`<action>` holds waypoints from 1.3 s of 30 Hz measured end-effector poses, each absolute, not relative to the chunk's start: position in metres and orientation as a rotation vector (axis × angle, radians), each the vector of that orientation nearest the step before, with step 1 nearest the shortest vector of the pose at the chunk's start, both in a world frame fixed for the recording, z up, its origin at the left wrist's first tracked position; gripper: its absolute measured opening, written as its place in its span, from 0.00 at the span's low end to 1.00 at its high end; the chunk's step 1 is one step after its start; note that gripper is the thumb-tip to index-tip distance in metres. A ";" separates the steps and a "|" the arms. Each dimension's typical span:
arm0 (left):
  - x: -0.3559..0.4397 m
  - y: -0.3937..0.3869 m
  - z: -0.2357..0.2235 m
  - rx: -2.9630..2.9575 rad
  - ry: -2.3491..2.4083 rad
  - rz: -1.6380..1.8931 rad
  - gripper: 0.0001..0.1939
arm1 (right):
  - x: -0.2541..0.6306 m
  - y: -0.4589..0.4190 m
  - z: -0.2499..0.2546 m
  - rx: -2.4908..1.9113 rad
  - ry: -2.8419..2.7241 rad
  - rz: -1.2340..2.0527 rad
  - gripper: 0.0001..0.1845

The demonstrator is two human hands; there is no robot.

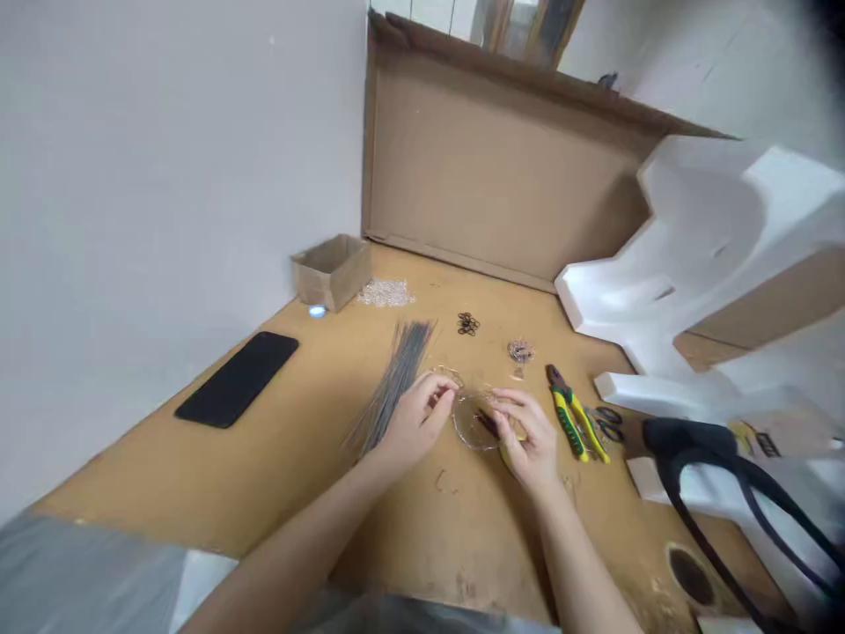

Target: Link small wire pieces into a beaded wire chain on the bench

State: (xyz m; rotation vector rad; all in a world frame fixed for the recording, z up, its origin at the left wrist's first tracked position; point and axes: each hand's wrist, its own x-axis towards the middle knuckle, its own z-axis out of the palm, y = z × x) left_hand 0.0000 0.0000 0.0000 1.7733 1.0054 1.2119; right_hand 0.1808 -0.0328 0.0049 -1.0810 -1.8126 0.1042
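Observation:
A thin wire ring [476,445] spans the gap between my two hands, above the tabletop. My left hand [419,414] has its thumb and index fingertip brought close together at the ring's left side. On the right side, my right hand [530,440] pinches the ring between thumb and fingers. Beneath the right hand lies a tool with dark tips [487,423], mostly covered, with a bit of yellow showing. A bundle of straight grey wires [401,374] lies just beyond my left hand. Some thin wire loops [447,374] rest behind the left fingertips.
Yellow-green pliers [574,418] and black-handled scissors [608,424] lie right. Behind are black rings [468,324], a small wire heap [521,350], pale beads [386,292] and an open box [334,273]. A black phone [238,379] lies left; white foam [700,211] stands right.

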 end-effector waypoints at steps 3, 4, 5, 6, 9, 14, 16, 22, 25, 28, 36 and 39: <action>-0.003 0.000 0.002 1.827 1.009 1.259 0.09 | 0.183 -0.033 0.003 -1.073 -1.836 0.005 0.11; -0.004 0.000 0.002 1.887 1.007 1.249 0.10 | 0.183 -0.033 0.002 -1.072 -1.853 -0.028 0.12; -0.005 -0.001 0.003 1.975 1.002 1.227 0.11 | 0.184 -0.032 0.001 -1.072 -1.880 -0.070 0.13; -0.006 -0.001 0.003 2.082 0.994 1.185 0.12 | 0.185 -0.032 0.001 -1.072 -1.909 -0.107 0.14; -0.008 -0.001 0.002 2.404 0.977 1.004 0.15 | 0.186 -0.032 -0.001 -1.067 -1.982 -0.160 0.15; -0.006 0.002 -0.003 2.692 1.101 0.701 0.15 | 0.184 -0.033 0.001 -1.028 -2.075 -0.162 0.17; -0.004 0.002 -0.007 2.750 1.180 0.565 0.15 | 0.181 -0.034 0.001 -1.013 -2.110 -0.163 0.17; 0.000 -0.002 -0.014 2.793 1.237 0.430 0.13 | 0.177 -0.035 0.000 -1.013 -2.150 -0.144 0.15; 0.001 -0.002 -0.014 2.771 1.235 0.457 0.12 | 0.179 -0.034 -0.001 -1.020 -2.137 -0.122 0.15; -0.001 -0.001 -0.010 2.709 1.182 0.557 0.12 | 0.182 -0.032 -0.001 -1.025 -2.066 -0.096 0.16; -0.005 -0.002 0.001 2.394 1.028 0.765 0.09 | 0.187 -0.029 -0.002 -1.069 -1.915 -0.052 0.16; -0.007 -0.004 0.006 2.360 0.950 0.746 0.08 | 0.187 -0.029 -0.004 -1.093 -1.909 -0.036 0.14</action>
